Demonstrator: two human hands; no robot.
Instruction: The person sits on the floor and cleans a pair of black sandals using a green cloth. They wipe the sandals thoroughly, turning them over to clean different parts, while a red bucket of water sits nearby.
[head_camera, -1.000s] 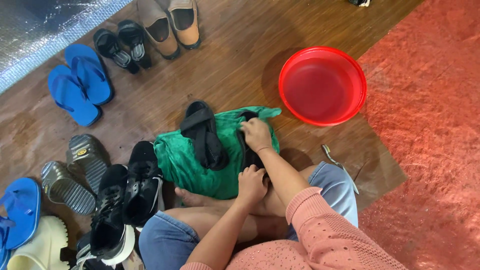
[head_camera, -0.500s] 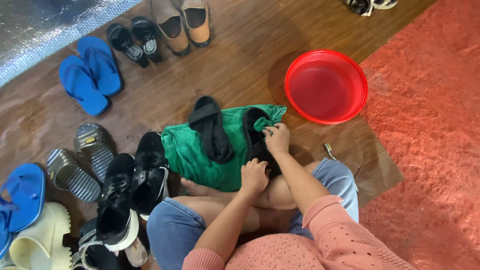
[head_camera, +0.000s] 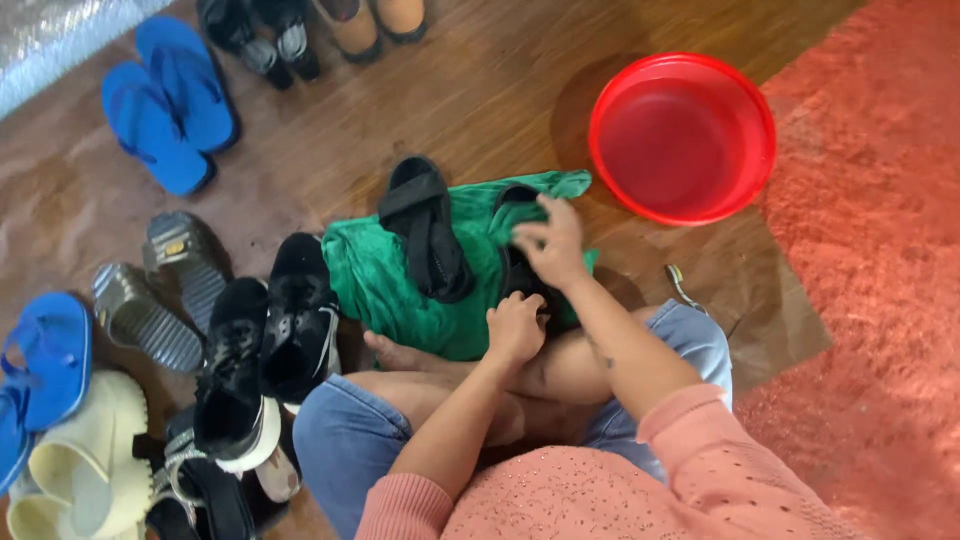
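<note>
The right hand (head_camera: 552, 243) presses fingers spread on a black sandal (head_camera: 522, 272) lying on the green cloth (head_camera: 385, 280); the left hand (head_camera: 515, 328), curled, grips its near end; a second sandal (head_camera: 425, 230) lies just left; a red basin (head_camera: 682, 137) sits beyond the right hand.

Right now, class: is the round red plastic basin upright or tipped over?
Upright: the round red plastic basin sits on the wooden floor, open side up, full rim showing.

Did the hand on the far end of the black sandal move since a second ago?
Yes. The right hand has slid up along the black strappy sandal, closer to the round red plastic basin; it now rests at the crumpled green cloth's far edge.
</note>
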